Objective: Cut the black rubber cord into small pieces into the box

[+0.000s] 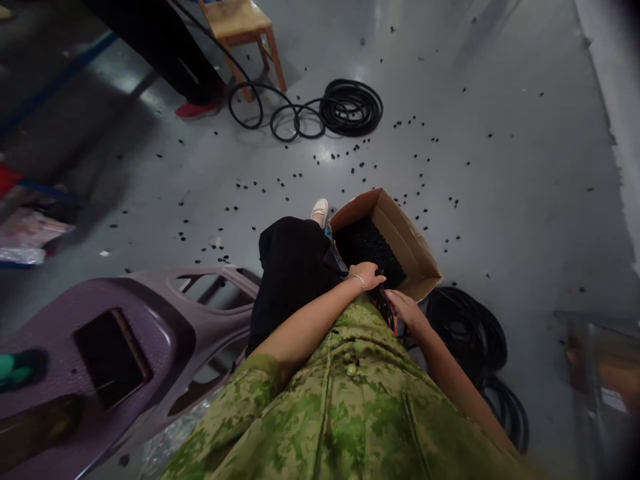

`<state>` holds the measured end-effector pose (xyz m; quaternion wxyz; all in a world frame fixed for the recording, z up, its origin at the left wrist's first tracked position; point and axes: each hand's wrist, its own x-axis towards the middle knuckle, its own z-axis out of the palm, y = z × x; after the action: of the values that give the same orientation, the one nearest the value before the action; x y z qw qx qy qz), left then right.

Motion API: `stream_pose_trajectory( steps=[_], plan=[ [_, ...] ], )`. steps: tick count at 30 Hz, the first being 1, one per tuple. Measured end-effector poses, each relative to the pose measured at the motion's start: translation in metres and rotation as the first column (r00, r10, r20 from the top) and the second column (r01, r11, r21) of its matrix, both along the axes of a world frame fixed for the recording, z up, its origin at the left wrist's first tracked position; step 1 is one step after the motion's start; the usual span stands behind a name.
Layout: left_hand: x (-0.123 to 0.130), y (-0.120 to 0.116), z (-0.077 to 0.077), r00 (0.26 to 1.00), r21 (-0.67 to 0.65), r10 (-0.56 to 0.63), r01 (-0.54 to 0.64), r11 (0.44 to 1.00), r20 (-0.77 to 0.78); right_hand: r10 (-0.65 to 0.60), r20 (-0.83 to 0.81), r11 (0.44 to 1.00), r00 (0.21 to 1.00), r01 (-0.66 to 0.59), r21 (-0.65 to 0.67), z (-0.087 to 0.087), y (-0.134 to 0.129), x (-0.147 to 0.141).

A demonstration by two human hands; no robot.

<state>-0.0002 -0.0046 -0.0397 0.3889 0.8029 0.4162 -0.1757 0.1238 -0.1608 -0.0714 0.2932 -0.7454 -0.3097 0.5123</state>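
Fingers of the bare left hand (367,275), which has a thin bracelet at the wrist, are curled closed on a small black piece (381,272) at the near edge of an open brown cardboard box (414,250). Beside it, the bare right hand (404,310) reaches in with bent fingers next to glossy black cords (384,307) lying against the green camouflage-patterned clothing (350,387); whether those fingers grip the cords cannot be told. The box stands on the grey floor (525,220), with a heap of tiny black pieces (370,243) inside. More black pieces lie scattered across the floor. To the right of the box are coils of black hose (467,330); farther ahead lies another large black coil (351,108), its loose loops running toward a wooden stool-like seat (240,23). Near that seat, another person stands in dark trousers (165,47) and a pinkish-red shoe (197,110). On the left is a purple plastic chair (155,320), a dark rectangular phone-like device (111,358) lying on its seat, beside a blurred green object (17,370).
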Motion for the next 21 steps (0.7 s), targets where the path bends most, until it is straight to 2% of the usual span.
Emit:
stream_pose_trajectory(
  steps=[3, 6, 9, 12, 16, 21],
  plan=[
    [0.000, 0.000, 0.000, 1.000, 0.004, 0.003, -0.003, 1.000, 0.006, 0.009, 0.119, 1.000, 0.993, -0.012, 0.028, -0.004, 0.003, -0.012],
    [0.000, 0.000, 0.000, 1.000, 0.004, -0.005, 0.005, 1.000, 0.006, -0.065, 0.061, 0.998, 0.996, 0.064, 0.022, -0.013, 0.003, -0.027],
    [-0.001, 0.001, 0.000, 0.999, -0.002, -0.028, 0.028, 1.000, 0.016, -0.086, 0.039, 0.996, 0.996, 0.086, 0.022, -0.019, 0.002, -0.036],
    [-0.005, 0.003, 0.001, 0.998, 0.003, -0.054, 0.054, 0.999, 0.036, -0.083, 0.080, 0.997, 0.993, 0.082, 0.011, -0.018, 0.001, -0.036],
    [-0.013, 0.006, 0.006, 0.998, 0.038, -0.032, 0.030, 0.999, 0.046, -0.091, 0.201, 0.992, 0.975, 0.107, -0.071, -0.014, 0.003, -0.034],
    [-0.017, 0.008, 0.009, 0.999, 0.038, -0.034, 0.035, 0.999, -0.008, -0.091, 0.090, 0.986, 0.992, 0.102, -0.131, -0.014, 0.004, -0.036]
  ],
)
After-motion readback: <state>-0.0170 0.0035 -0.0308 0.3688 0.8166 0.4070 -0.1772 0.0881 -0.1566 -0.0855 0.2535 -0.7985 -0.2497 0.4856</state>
